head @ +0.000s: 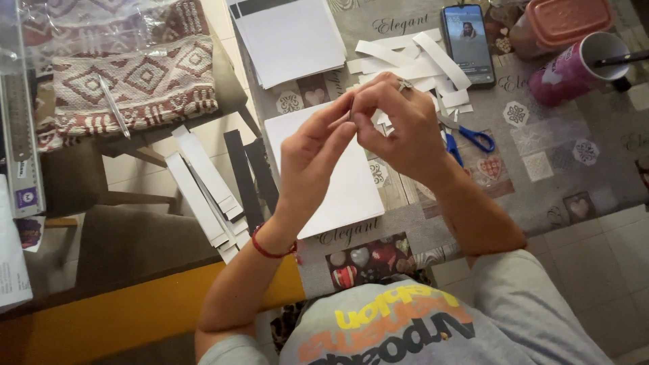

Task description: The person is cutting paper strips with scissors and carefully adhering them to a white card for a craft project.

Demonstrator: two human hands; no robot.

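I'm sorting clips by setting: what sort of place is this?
Probably a home table used for paper craft: a patterned tablecloth, cut white paper strips beside blue-handled scissors, and a phone by a pink mug.

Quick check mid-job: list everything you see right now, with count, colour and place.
Small white paper piece: one, pinched between both hands.
White paper sheet: one, under the hands.
White paper stack: one, table top.
White cut strips: several, by the phone.
Black smartphone: one, screen lit.
Blue-handled scissors: one, right of the hands.
Pink mug: one, top right.
Red-lidded plastic box: one, top right.
White and black strips: several, off the table's left edge.
Left hand; right hand: ring on the right.
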